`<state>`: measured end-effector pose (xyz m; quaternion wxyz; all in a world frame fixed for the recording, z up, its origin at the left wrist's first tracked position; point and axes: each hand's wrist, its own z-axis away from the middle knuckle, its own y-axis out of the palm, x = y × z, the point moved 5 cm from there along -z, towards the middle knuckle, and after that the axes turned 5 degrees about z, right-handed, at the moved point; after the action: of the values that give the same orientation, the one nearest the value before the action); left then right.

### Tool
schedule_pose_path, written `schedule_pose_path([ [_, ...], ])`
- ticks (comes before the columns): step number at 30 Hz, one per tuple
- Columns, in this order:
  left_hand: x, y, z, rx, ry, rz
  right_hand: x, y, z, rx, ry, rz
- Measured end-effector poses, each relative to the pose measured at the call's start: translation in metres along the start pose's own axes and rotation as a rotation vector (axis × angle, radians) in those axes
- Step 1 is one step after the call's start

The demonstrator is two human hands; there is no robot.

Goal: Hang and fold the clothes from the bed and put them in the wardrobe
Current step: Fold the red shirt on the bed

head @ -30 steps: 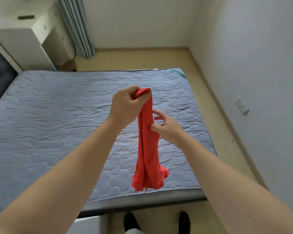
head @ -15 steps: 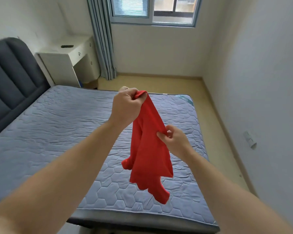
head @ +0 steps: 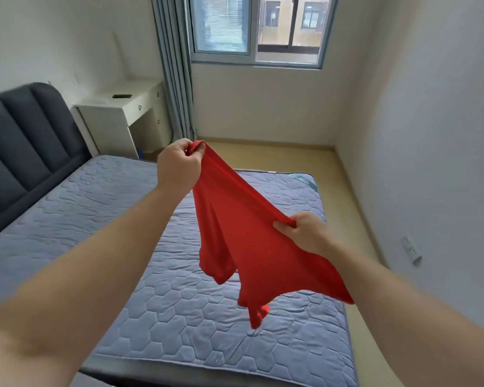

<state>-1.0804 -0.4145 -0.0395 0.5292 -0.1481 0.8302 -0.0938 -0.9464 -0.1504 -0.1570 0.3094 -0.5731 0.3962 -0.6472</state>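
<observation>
Red cloth is bunched in both my fists. My left hand (head: 179, 166) has its fingers curled over one end of the upper edge of the red garment (head: 241, 233), and a small fold of fabric stands out above the knuckles. My right hand (head: 305, 233), lower and nearer to me on the right, pinches the same edge between thumb and curled fingers. The edge runs taut between the two grips, sloping down from far left to near right.

Below that line the garment hangs free in the air, not touching the bed. One rounded lobe droops below the left grip, a longer point hangs in the middle, and a flat panel trails down past my right wrist. I cannot tell what kind of garment it is.

Under the garment lies the bed (head: 118, 224), grey-blue and quilted in hexagons. A dark padded headboard (head: 25, 141) stands at its left end. Beyond the headboard, at the far left, a white desk (head: 115, 118) carries a small dark object (head: 121, 95) too small to identify. A grey-blue curtain (head: 176, 65) hangs just right of the desk, beside a window (head: 257, 29) in the far wall (head: 263, 101). Tan floor (head: 277, 157) runs between the bed and the right wall (head: 430, 135), where a white socket (head: 411, 248) is mounted low down.
</observation>
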Motion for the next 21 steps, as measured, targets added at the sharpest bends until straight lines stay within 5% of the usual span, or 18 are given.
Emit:
schedule_pose_path([
  [9, 0.04, 0.014, -0.023, -0.003, -0.084, -0.103, -0.015, -0.026, -0.01, 0.061, 0.082, 0.593],
  [16, 0.089, 0.01, -0.051, 0.107, -0.218, -0.079, -0.055, -0.029, 0.0, 0.066, 0.419, 0.543],
  [21, 0.117, 0.026, -0.055, 0.424, -0.387, -0.062, -0.059, -0.042, -0.005, -0.067, 0.522, 0.454],
])
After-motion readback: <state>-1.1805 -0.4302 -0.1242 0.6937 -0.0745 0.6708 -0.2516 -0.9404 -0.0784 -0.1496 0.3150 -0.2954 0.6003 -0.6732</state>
